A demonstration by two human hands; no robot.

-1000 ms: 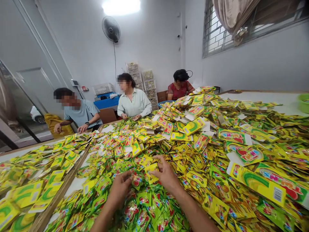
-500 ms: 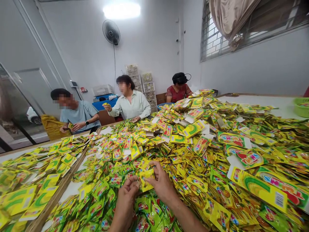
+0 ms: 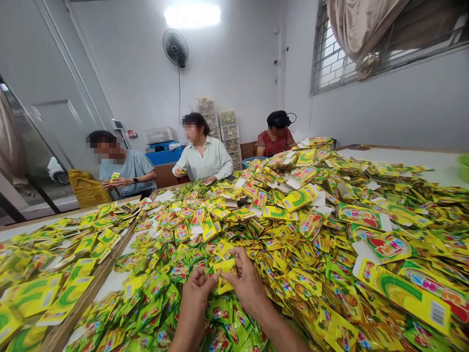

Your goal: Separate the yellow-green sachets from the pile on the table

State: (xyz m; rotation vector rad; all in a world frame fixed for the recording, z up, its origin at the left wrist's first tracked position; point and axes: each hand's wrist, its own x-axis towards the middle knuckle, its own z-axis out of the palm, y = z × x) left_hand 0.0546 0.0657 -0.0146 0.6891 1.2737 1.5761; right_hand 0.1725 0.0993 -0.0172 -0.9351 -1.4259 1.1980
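A small yellow cardboard box [image 3: 226, 275] is held low over the heap, between my two hands. My right hand [image 3: 249, 283] grips its right side, thumb in front and fingers behind. At the box's left end, the thumb and fingers of my left hand [image 3: 197, 292] are closed in a pinch. A bit of green shows by those fingertips; whether it belongs to a packet or the box I cannot tell. Under my hands lie shiny green packets [image 3: 229, 313], and yellow packets [image 3: 304, 281] spread to the right.
Flattened or open yellow boxes [image 3: 300, 195] are piled over the packets ahead and right. A wooden strip [image 3: 98, 274] separates more yellow boxes [image 3: 49, 291] at left. Three co-workers sit across the table, two holding small yellow boxes. A green basket [image 3: 463, 167] stands far right.
My left hand has come closer to the box, its thumb now on the box's left end. The left co-worker has raised a box; the middle one has lowered their hand.
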